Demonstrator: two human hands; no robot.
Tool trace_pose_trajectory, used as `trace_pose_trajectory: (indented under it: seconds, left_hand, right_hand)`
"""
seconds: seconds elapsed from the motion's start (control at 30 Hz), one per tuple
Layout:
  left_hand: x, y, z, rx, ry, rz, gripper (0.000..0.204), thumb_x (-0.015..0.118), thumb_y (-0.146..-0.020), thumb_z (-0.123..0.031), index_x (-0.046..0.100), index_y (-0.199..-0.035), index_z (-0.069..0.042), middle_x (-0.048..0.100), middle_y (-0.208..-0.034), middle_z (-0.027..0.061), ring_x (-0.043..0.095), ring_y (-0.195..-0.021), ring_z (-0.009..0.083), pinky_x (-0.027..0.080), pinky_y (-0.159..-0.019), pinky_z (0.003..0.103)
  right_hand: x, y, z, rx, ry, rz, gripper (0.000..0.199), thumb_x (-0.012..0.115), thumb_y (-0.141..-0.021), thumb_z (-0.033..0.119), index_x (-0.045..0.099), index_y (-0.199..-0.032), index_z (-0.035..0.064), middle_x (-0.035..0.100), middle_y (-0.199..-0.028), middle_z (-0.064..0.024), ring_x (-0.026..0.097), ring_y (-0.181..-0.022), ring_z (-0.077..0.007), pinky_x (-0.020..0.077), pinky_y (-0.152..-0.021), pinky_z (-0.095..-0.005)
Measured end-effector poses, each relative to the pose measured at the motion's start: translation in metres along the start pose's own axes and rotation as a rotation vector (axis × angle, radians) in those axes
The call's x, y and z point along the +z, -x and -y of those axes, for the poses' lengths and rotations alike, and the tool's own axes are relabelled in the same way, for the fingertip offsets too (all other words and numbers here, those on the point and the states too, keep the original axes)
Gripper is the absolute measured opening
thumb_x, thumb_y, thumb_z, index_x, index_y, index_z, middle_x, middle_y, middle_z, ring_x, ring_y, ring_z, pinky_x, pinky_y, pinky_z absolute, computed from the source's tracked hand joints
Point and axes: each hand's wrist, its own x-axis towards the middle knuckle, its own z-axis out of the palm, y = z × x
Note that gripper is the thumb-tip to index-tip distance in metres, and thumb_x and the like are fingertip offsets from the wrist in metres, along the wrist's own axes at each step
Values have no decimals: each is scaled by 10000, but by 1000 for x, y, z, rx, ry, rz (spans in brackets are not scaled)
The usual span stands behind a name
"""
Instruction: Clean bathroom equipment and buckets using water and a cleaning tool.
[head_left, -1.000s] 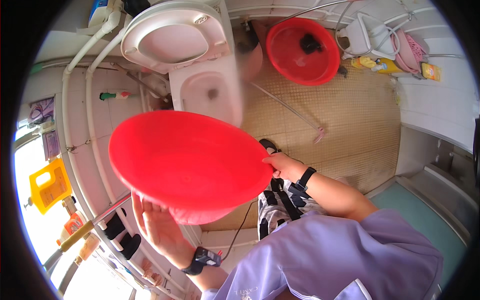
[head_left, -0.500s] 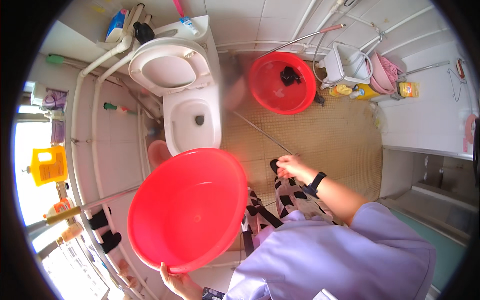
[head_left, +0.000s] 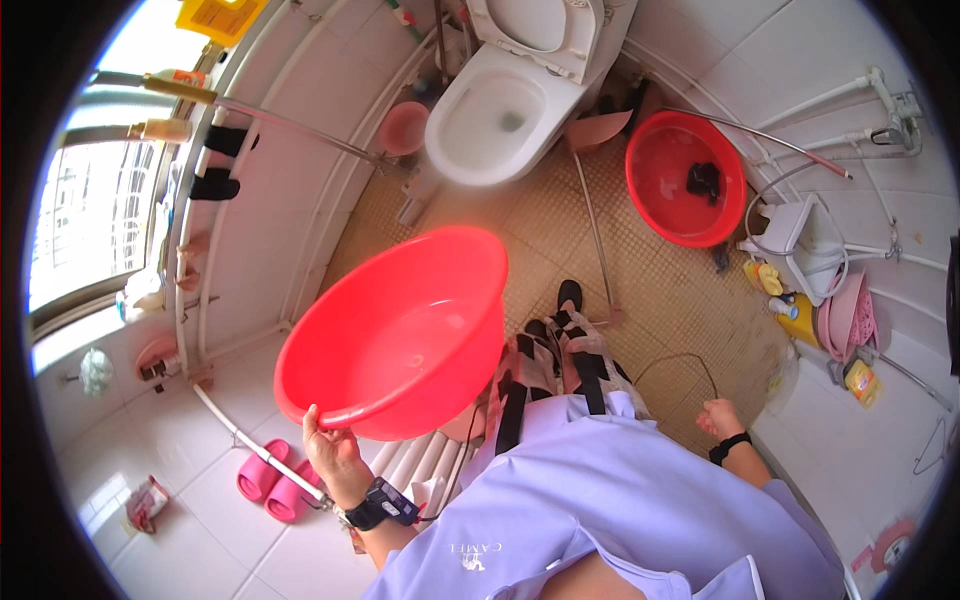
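Observation:
A large red plastic basin is tilted in front of me on the left, its inside facing up. My left hand grips its near rim, thumb on the edge and the other fingers mostly out of sight beneath. A shiny patch shows on the basin's floor. Off to the right, my right hand is held away from my body with its fingers curled closed. A thin dark cord arcs up beside that hand; whether the fingers hold it, I cannot make out.
A white toilet with raised seat stands ahead. Beyond my feet, another red basin holds a dark bundle. A long-handled dustpan rises between them. White bucket and pink baskets line the right wall; pink slippers hang left.
My view has turned left and down. The red basin has swung away from the toilet, still in my left hand. My right hand has moved from in front of my legs out to the right.

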Motion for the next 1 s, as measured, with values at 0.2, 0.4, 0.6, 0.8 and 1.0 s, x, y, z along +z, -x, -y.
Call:
trace_pose_trajectory:
  seconds: [0.2,0.4,0.6,0.8,1.0]
  left_hand:
    - [-54,32,47,-82,144,137,86,634,-834,-54,556,-868,-63,617,-737,37,543,-556,80,430,-474,203]
    - [-93,46,107,-233,243,-35,92,620,-825,-68,555,-889,-77,636,-783,32,567,-563,115,370,-390,186]
    - [-106,81,137,-171,280,-111,95,629,-826,-76,552,-882,-75,614,-754,21,510,-517,107,364,-399,181]
    - [-84,144,192,-147,228,-14,88,628,-839,-110,561,-889,-81,635,-797,15,571,-600,109,398,-476,193]
    - [-74,155,287,-149,156,-245,93,659,-809,-154,589,-857,-116,637,-767,3,495,-515,118,378,-460,202]
  right_hand:
    - [-19,18,-61,-4,66,53,199,508,-903,170,561,-987,-2,594,-643,-141,541,-482,-187,414,-400,-320]
    - [-33,49,-108,-145,411,117,146,523,-856,128,583,-765,31,575,-612,-104,507,-462,-173,388,-389,-323]
    - [-102,-42,-147,-205,280,171,121,532,-849,118,579,-767,42,570,-603,-90,493,-451,-162,403,-392,-326]
    - [-135,-44,-28,-173,262,168,158,483,-896,180,544,-854,41,588,-602,-126,488,-398,-173,393,-352,-310]
    - [-199,-120,75,-364,190,100,202,512,-914,201,548,-1040,46,617,-705,-78,582,-509,-137,437,-411,-257]
